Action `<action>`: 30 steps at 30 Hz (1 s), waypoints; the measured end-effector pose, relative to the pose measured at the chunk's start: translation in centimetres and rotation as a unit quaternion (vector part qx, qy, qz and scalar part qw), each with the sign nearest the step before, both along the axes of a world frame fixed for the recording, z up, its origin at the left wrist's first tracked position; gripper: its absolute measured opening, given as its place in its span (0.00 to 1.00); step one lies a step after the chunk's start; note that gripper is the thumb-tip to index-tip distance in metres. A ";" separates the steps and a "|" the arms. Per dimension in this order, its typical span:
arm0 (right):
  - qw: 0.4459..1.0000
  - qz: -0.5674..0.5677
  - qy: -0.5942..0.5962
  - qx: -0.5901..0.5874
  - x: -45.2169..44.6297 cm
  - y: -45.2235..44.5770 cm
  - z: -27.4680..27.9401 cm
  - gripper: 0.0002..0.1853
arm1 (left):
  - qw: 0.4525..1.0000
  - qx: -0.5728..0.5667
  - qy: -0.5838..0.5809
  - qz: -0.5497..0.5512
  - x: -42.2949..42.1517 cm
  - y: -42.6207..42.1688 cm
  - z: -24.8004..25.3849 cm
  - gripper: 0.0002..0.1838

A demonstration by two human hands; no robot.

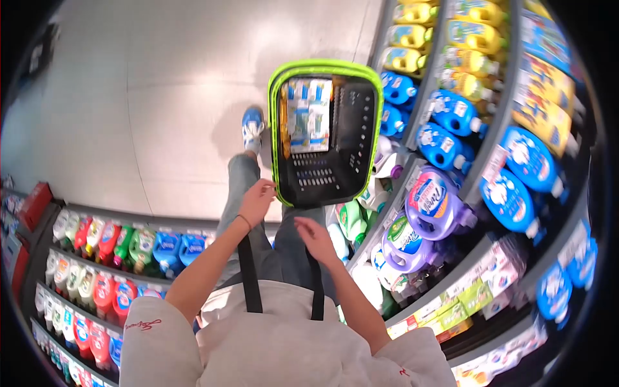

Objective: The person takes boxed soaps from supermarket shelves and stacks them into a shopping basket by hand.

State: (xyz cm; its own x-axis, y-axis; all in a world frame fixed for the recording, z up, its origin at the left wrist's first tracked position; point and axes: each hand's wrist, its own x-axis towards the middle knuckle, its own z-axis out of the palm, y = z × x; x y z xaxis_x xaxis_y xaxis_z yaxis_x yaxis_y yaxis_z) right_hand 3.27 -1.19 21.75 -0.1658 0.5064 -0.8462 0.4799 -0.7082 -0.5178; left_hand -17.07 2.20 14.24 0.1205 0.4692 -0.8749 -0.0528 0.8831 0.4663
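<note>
A black shopping basket (351, 138) with a bright green rim is in front of my legs. White packs with blue and yellow print (309, 116) lie in its far left part. At the basket's near left corner is my left hand (259, 198), its fingers curled and closed at the green rim. My right hand (312, 236) hangs just below the basket's near edge, apart from it. Its fingers are loosely stretched out, with nothing in them.
To my right, shelves hold yellow bottles (474, 35), blue bottles (448, 109) and purple jugs (432, 203) close beside the basket. More shelves with red bottles (103, 290) run along the lower left. Pale floor (180, 84) stretches ahead on the left.
</note>
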 end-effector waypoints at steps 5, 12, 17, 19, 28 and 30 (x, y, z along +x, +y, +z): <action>0.980 0.138 0.069 0.123 -3.6 4.5 4.6 0.17 | 0.954 0.107 0.218 -0.174 -10.9 -0.2 3.1 0.12; 0.938 0.104 0.078 0.321 -2.7 2.7 13.7 0.14 | 0.851 0.194 0.281 -0.399 -12.8 -1.4 14.6 0.13; 0.765 0.287 0.009 0.576 3.5 -6.7 16.8 0.11 | 0.891 0.334 0.173 -0.253 -4.7 -7.3 14.5 0.13; 0.917 0.101 0.062 0.380 6.2 -11.6 22.5 0.15 | 0.936 0.297 0.051 -0.184 -0.5 -10.6 14.0 0.12; 0.836 -0.203 -0.013 0.509 14.1 -28.7 29.3 0.14 | 0.861 0.303 -0.005 -0.409 10.8 -10.6 21.1 0.08; 0.790 -0.229 -0.047 0.567 14.7 -31.0 30.1 0.14 | 0.834 0.338 0.000 -0.437 11.5 -9.3 21.0 0.09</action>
